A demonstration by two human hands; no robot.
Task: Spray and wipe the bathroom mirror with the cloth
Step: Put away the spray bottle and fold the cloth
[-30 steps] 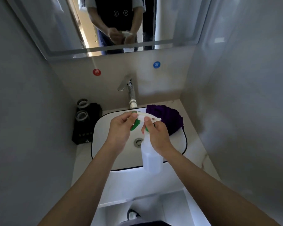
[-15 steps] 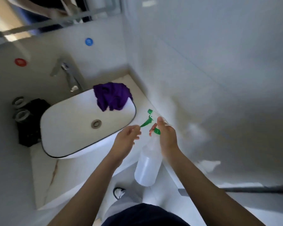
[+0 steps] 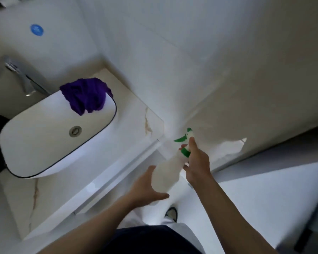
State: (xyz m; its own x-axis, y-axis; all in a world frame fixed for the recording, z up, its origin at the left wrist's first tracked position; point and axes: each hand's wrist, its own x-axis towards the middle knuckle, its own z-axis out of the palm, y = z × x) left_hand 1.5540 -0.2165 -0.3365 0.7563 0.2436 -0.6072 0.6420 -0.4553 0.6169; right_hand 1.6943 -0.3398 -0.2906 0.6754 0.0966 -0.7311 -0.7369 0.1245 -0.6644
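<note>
Far left of the frame, the tap leans over the sink, and draped over the sink's back rim, upper left of centre, lies the purple cloth, parked within reach for the wiping, untouched by either hand. The sink sits on the pale table, which ends just left of centre.

Lower centre now: the left hand cups the base of the spray bottle, thumb one side, fingers spread and fairly straight beneath it; this looks like support, not a real grip. Just right of it, the right hand wraps the bottle's neck, fingers curled round it under the green collar, the forefinger up by the green trigger, the hold you would want for spraying. The nozzle points up-frame at the side wall.

The mirror is out of shot at this moment, so my guess is no spraying yet; the bottle is being readied.
</note>
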